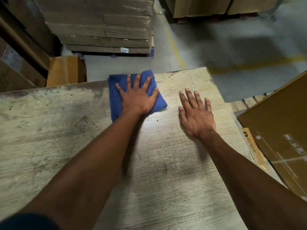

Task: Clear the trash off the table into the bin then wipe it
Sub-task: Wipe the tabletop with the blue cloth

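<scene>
**At the far edge: cloth under my left palm**

Up at twelve o'clock on the bench (pixel 66 130), my left hand (pixel 138 98) presses flat on the folded blue cloth (pixel 116 95), fingers spread open across it rather than curled around it. The cloth's far corner hangs just over the bench's far edge. My right hand (pixel 196 117) lies palm-down on the bare top at about two o'clock, fingers open and holding nothing, just beside the cloth but apart from it.

Open room runs wide toward nine o'clock, where the grey, blotchy wood-grain surface is uncovered. To three o'clock the bench ends close by my right hand, with a tilted brown carton (pixel 282 130) beyond the edge. Past the far edge, concrete floor (pixel 216 39) with yellow painted lines, a stack of flattened cardboard (pixel 103 25) at eleven o'clock, and an open box (pixel 64 70) at ten.
</scene>
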